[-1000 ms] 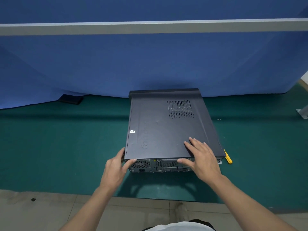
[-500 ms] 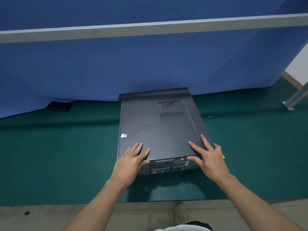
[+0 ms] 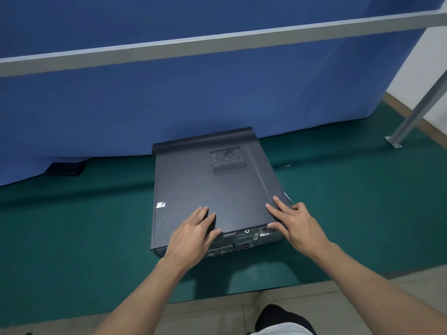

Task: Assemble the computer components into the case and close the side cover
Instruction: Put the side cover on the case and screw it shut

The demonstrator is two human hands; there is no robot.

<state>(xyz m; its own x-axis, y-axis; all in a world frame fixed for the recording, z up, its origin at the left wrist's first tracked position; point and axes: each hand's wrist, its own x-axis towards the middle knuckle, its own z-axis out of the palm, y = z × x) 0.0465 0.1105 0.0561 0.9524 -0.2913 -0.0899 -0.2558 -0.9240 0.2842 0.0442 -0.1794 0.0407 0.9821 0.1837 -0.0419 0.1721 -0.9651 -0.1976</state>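
The computer case (image 3: pixel 203 140) lies flat on its side in the middle of the green tabletop (image 3: pixel 84 226), its far end close to the blue partition (image 3: pixel 193 93) and its rear panel (image 3: pixel 244 243) of ports and grilles facing the person. The dark side cover (image 3: pixel 217 194) sits on top of the case and spans its whole upper face, with a vent grille (image 3: pixel 227 160) towards the far right and a small sticker (image 3: pixel 160 205) near the left edge. Both hands are released and lie flat on the cover at its near end, gripping nothing. The left hand (image 3: pixel 193 234) rests palm down left of centre, with straight fingers (image 3: pixel 203 213) pointing away from the person and the thumb along the cover's near edge. The right hand (image 3: pixel 298 226) presses on the near right corner with fingers spread, and its thumb touches the edge just above the rear panel. Just beyond the right hand, beside the case's right wall, a screwdriver (image 3: pixel 288 198) shows only as a thin shaft and a bit of yellow handle. Two tiny screws (image 3: pixel 287 166) lie on the tabletop to the right of the case, apart from it. A black flat object (image 3: pixel 64 168) lies at the foot of the partition on the far left. A grey rail (image 3: pixel 217 42) crosses the partition, and a metal leg (image 3: pixel 411 117) slants down at the far right.
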